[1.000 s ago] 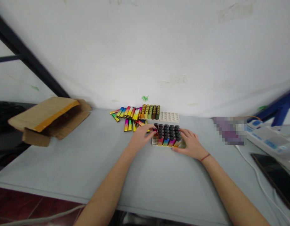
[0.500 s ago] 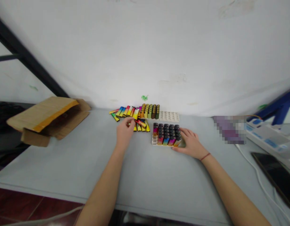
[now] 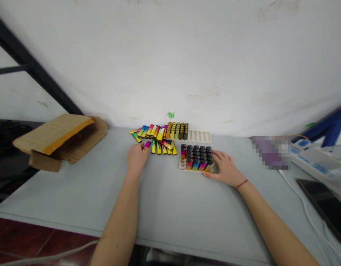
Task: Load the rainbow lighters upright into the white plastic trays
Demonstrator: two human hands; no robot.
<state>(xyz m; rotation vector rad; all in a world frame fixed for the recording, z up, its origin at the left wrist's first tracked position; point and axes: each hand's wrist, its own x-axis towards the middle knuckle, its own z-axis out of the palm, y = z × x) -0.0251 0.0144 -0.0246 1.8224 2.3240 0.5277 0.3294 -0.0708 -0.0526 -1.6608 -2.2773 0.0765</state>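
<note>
My left hand (image 3: 136, 157) rests on the grey table (image 3: 173, 207) at the left edge of a pile of loose rainbow-coloured lighters (image 3: 156, 138); its fingertips pinch a pink lighter (image 3: 146, 144). My right hand (image 3: 225, 169) lies against the right side of a white tray (image 3: 182, 166) filled with upright lighters (image 3: 196, 157) with black tops, fingers curled round its corner. Behind that stands another row of upright lighters (image 3: 177, 131) and an empty white tray (image 3: 199, 136).
An open cardboard box (image 3: 58, 138) lies on its side at the table's left end. At the right are a blurred purple item (image 3: 270, 151), a white device (image 3: 317, 164) with a cable (image 3: 303, 210), and a dark phone (image 3: 325, 207). A white wall rises just behind.
My left hand has left the filled tray and moved left to the loose pile, closing on a pink lighter there. My right hand has stayed at the tray.
</note>
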